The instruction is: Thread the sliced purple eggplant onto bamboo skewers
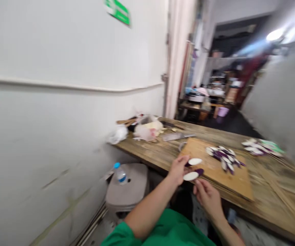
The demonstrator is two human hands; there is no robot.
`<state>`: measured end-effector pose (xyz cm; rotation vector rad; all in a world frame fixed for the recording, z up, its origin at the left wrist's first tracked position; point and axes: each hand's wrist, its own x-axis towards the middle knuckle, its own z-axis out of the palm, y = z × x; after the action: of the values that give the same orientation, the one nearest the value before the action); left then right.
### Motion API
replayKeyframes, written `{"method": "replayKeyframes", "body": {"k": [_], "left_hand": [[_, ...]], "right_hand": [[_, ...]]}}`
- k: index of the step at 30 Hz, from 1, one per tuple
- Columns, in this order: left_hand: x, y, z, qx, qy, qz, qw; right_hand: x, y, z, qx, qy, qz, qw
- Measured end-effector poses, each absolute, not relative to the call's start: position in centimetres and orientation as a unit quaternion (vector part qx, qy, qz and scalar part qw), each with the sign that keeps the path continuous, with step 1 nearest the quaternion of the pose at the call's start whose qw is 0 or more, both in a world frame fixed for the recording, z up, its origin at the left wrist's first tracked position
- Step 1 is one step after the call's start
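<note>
My left hand [177, 169] is closed on two eggplant slices [192, 168], white-faced with purple skin, held at the near-left corner of the wooden cutting board [214, 171]. My right hand [207, 195] hovers just below the slices with its fingers curled, its fingertips close to the lower slice. A pile of cut eggplant slices [224, 156] lies on the middle of the board. The picture is smeared by motion.
A cleaver [176, 136] lies on the wooden table [270, 191] behind the board. Plastic bags [147, 130] sit at the table's far-left end. More slices on skewers [261, 147] lie at the right. A grey stool [128, 186] with a water bottle [120, 173] stands by the white wall.
</note>
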<state>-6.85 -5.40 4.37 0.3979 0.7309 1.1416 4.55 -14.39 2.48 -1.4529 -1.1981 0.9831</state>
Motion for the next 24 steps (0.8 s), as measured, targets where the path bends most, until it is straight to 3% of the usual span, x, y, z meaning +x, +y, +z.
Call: {"method": "replayKeyframes", "body": {"k": [7,17,20,24], "left_hand": [[-0.7,-5.3,1.7,0.238,0.343,0.405,0.813],[7.1,-6.8,-0.2,0.386,0.342,0.310,0.799],[8.1,-4.9,0.4,0.510,0.385,0.340,0.690],[10.1,-2.0,0.7,0.746,0.464,0.302,0.371]], "right_hand": [[8.4,-15.6,-0.5,-0.624,-0.399,0.415,0.528],[14.4,-17.3,-2.0,-0.639,-0.278,0.398,0.597],[16.6,-17.6,-1.7,-0.651,-0.267,0.360,0.613],[18.7,-18.4,-2.2,-0.665,-0.236,0.338,0.623]]}}
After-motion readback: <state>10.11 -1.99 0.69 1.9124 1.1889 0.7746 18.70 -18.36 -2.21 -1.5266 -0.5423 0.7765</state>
